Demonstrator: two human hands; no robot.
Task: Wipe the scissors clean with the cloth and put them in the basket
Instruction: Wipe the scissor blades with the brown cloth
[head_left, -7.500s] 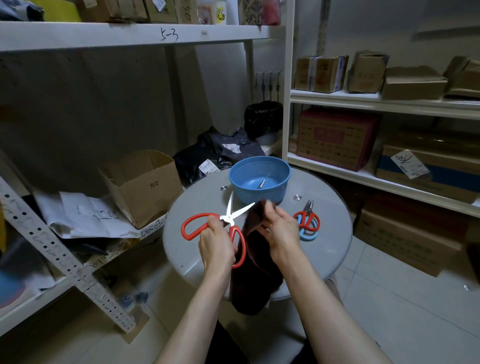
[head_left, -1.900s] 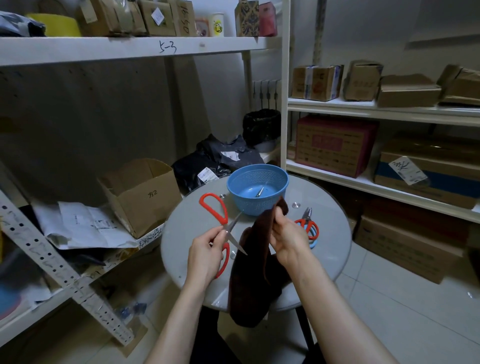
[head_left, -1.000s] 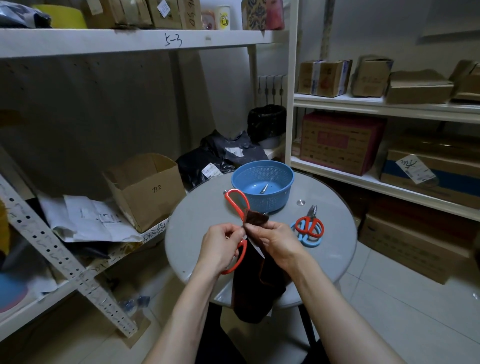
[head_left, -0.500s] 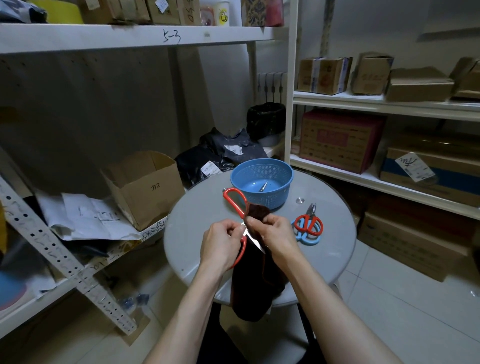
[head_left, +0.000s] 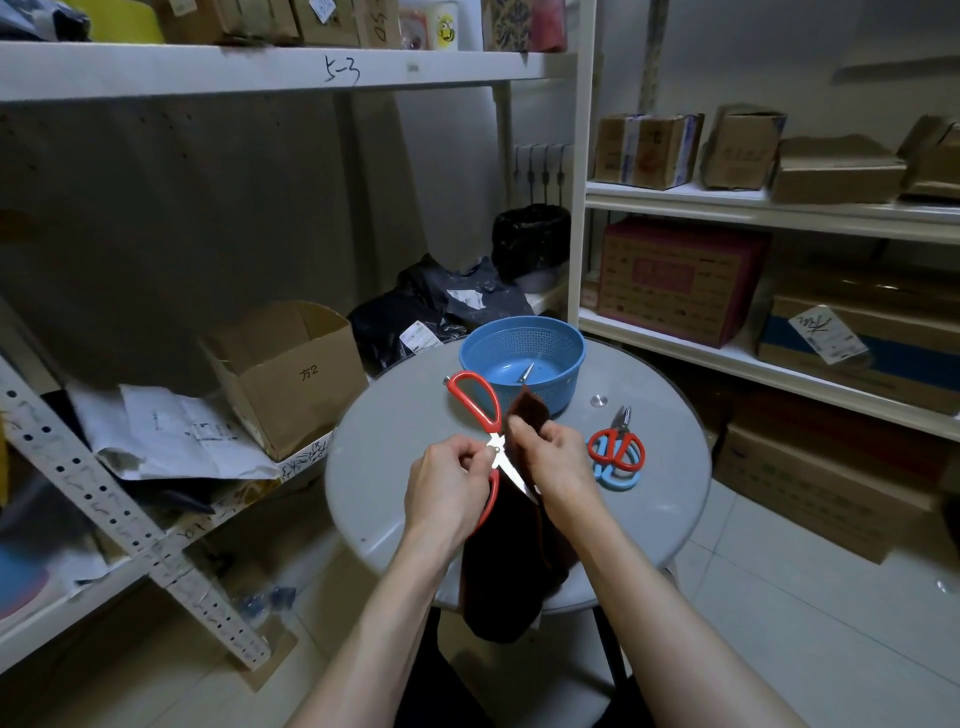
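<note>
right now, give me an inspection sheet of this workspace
surface: round grey table, basket at its far edge
job's things: scissors open, held above the table; dark cloth hangs from right grip past the near edge; metal item in basket, unclear
clutter: small scissors, red pair on blue pair, at table's right
grips: left grip holds scissors handle; right grip pinches cloth by the blade
cables: nothing seen
surroundings: shelves with boxes; black bags behind table
</note>
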